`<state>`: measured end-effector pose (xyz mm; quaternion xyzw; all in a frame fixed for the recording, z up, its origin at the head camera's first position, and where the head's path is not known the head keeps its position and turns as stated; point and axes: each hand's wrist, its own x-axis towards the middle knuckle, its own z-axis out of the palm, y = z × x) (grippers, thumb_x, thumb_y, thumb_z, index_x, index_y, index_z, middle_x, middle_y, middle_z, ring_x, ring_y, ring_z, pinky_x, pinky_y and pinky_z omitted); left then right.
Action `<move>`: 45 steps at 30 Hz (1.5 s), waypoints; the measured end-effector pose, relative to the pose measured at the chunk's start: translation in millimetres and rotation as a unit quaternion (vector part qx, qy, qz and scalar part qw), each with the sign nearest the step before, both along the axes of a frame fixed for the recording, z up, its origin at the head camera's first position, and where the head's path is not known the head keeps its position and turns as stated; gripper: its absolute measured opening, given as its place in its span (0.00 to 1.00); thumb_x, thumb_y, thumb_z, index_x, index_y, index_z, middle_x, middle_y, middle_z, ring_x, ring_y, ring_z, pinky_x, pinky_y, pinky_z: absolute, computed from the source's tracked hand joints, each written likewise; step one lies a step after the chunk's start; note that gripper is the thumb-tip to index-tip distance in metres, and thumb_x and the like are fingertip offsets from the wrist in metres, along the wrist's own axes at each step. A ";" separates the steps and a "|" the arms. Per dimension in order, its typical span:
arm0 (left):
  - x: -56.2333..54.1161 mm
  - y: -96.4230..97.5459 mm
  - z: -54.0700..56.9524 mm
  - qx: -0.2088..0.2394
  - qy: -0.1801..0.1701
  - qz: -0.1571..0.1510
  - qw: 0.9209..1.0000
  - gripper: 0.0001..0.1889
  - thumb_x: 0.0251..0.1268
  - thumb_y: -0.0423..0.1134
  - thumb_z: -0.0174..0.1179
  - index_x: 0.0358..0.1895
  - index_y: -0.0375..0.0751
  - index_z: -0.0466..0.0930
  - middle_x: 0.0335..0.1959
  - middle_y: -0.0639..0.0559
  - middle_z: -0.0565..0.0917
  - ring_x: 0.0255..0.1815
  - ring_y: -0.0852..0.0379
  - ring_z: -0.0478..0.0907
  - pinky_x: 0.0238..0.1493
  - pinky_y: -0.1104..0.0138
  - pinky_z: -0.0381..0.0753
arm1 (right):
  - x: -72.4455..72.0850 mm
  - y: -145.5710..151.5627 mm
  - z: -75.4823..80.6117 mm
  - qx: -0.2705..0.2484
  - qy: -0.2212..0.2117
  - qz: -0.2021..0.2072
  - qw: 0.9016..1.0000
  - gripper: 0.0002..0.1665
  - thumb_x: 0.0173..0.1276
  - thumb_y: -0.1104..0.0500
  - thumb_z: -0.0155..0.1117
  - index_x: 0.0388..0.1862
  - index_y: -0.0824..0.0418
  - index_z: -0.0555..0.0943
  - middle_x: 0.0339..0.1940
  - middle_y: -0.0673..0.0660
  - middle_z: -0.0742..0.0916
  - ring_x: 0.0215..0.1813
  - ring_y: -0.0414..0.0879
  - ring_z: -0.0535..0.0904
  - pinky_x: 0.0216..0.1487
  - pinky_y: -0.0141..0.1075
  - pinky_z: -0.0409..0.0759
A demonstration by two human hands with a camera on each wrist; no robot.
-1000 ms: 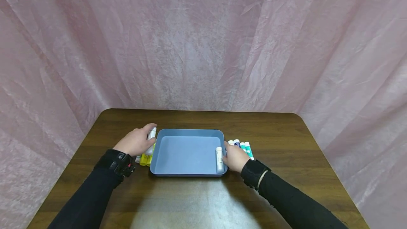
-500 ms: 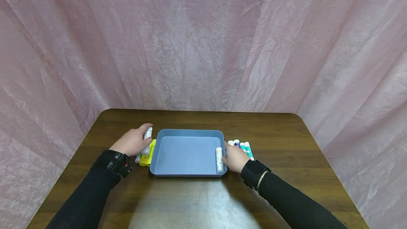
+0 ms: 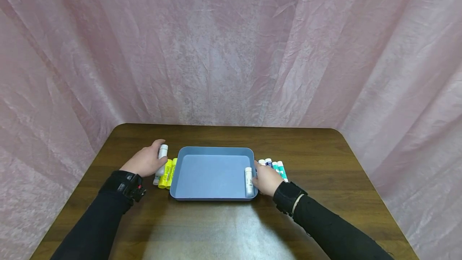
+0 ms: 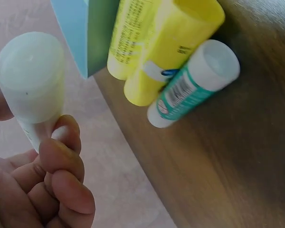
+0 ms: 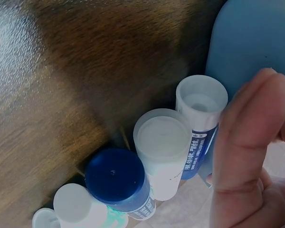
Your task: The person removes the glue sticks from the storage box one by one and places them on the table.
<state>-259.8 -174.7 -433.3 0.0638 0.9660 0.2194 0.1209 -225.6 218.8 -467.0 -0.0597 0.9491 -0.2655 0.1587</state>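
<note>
In the head view my left hand [image 3: 144,160] holds a white glue stick [image 3: 163,153] left of the tray, cap end away from me. The left wrist view shows the glue stick [image 4: 33,85] between thumb and curled fingers. Beneath and beside it lie two yellow glue sticks [image 3: 167,173] and a green-and-white one [image 4: 194,83]. My right hand [image 3: 268,179] rests against the right end of the blue tray [image 3: 216,195], its nearer fingers [image 5: 249,137] fairly straight. Inside the tray, close to that hand, lies one white glue stick [image 3: 249,181].
Right of the tray lies a row of several glue sticks, including a blue-capped one [image 5: 115,175], a white one [image 5: 164,147], a blue-labelled one [image 5: 199,114] and teal ones [image 3: 282,170]. A brown wooden table [image 3: 209,228] bears everything. A pink curtain [image 3: 231,51] hangs behind.
My left hand has shifted left with the white glue stick, moving away from the tray and uncovering more of the yellow glue sticks. My right hand has stayed at the tray's right end.
</note>
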 end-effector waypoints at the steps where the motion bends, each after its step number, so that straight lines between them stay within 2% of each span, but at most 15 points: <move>1: -0.2 -1.1 -0.6 0.000 -0.003 0.002 1.000 0.38 0.72 0.43 0.54 0.78 0.30 0.49 0.57 0.25 0.80 0.46 0.44 0.83 0.44 0.53 0.83 | 0.1 -0.1 0.0 0.000 0.001 0.001 1.000 0.40 0.72 0.64 0.60 0.79 0.69 0.59 0.36 0.58 0.85 0.16 0.44 0.77 0.20 0.35 0.75; 7: -1.1 -5.8 -3.3 -0.006 -0.009 0.012 1.000 0.37 0.72 0.43 0.54 0.75 0.27 0.51 0.56 0.24 0.79 0.45 0.44 0.83 0.43 0.55 0.83 | 0.9 -0.3 -0.2 0.001 0.004 0.000 1.000 0.39 0.72 0.65 0.60 0.79 0.69 0.59 0.39 0.60 0.85 0.15 0.44 0.77 0.20 0.34 0.74; 15: -1.0 -10.3 -3.3 -0.008 -0.023 0.020 1.000 0.36 0.74 0.43 0.55 0.75 0.28 0.51 0.56 0.24 0.79 0.42 0.45 0.82 0.38 0.58 0.81 | 0.7 -0.3 0.2 -0.004 -0.006 -0.008 1.000 0.40 0.72 0.64 0.61 0.80 0.68 0.59 0.48 0.63 0.85 0.17 0.44 0.78 0.21 0.35 0.75; 18: -1.5 -12.1 -4.8 -0.010 -0.026 0.021 0.999 0.36 0.74 0.43 0.55 0.76 0.28 0.51 0.56 0.24 0.79 0.43 0.45 0.82 0.38 0.58 0.80 | 1.4 -0.4 -0.2 -0.002 -0.003 -0.005 1.000 0.40 0.72 0.64 0.61 0.79 0.69 0.59 0.48 0.64 0.85 0.17 0.45 0.78 0.21 0.35 0.75; 24: -2.8 -16.4 -10.8 -0.018 -0.035 0.029 0.999 0.36 0.74 0.43 0.54 0.76 0.29 0.52 0.59 0.23 0.77 0.46 0.43 0.82 0.41 0.57 0.81 | 1.8 -0.7 -1.4 0.000 0.005 0.003 1.000 0.40 0.72 0.64 0.61 0.79 0.70 0.60 0.42 0.62 0.85 0.17 0.44 0.77 0.21 0.35 0.75; 28: -4.3 -19.8 -16.2 -0.023 -0.037 0.032 0.999 0.36 0.74 0.43 0.54 0.77 0.30 0.52 0.59 0.23 0.77 0.46 0.43 0.81 0.40 0.57 0.80 | 1.9 -0.1 -1.1 0.001 0.006 0.004 1.000 0.40 0.72 0.64 0.60 0.79 0.70 0.59 0.34 0.58 0.84 0.16 0.44 0.77 0.21 0.35 0.74; 31: -4.9 -21.7 -18.3 -0.026 -0.042 0.037 0.998 0.36 0.74 0.43 0.54 0.77 0.30 0.52 0.60 0.23 0.77 0.46 0.43 0.81 0.40 0.57 0.80 | 1.7 0.3 -0.7 0.001 0.005 0.005 1.000 0.40 0.72 0.64 0.60 0.79 0.69 0.59 0.34 0.58 0.84 0.16 0.44 0.77 0.20 0.35 0.74; 38: -7.0 -26.6 -23.1 -0.034 -0.054 0.042 0.997 0.35 0.75 0.43 0.55 0.76 0.30 0.52 0.60 0.22 0.76 0.47 0.42 0.80 0.40 0.57 0.80 | -0.2 1.3 -2.7 0.000 0.005 0.003 1.000 0.40 0.72 0.64 0.61 0.79 0.69 0.59 0.39 0.60 0.85 0.16 0.44 0.77 0.21 0.36 0.75; 45: -9.1 -30.1 -30.6 -0.040 -0.060 0.041 0.997 0.35 0.75 0.43 0.55 0.76 0.28 0.52 0.61 0.21 0.75 0.49 0.40 0.80 0.43 0.54 0.80 | 0.4 0.7 -1.9 -0.002 0.008 0.006 1.000 0.40 0.72 0.64 0.60 0.80 0.68 0.59 0.37 0.59 0.84 0.16 0.44 0.77 0.20 0.35 0.75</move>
